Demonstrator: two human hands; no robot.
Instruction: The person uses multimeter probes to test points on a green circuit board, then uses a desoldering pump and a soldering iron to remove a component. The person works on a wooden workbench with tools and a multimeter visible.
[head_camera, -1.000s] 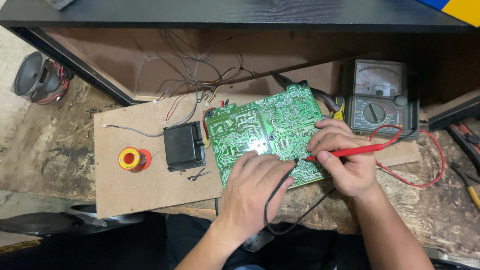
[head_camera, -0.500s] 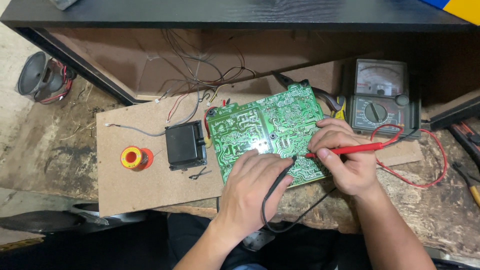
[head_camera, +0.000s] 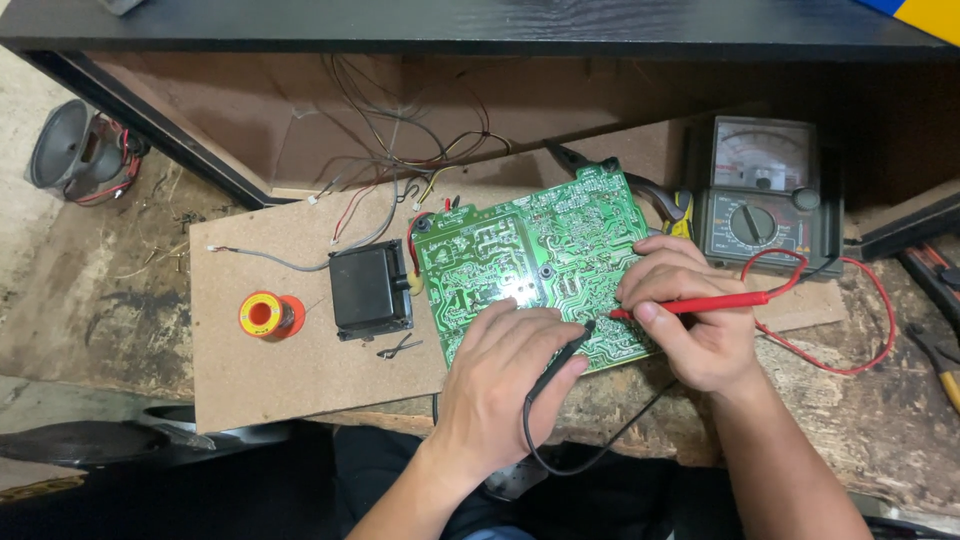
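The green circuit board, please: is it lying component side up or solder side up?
Solder side up: the green circuit board shows traces and solder points, no parts standing on it.

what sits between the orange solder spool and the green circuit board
A black boxy transformer sits between the solder spool and the circuit board, touching the board's left edge, in the head view.

Worn wood bench (head_camera: 120, 300), dark shelf (head_camera: 480, 25)

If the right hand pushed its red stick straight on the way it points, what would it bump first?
Probably the black probe in the left hand: the right hand's red probe points left at it over the green circuit board.
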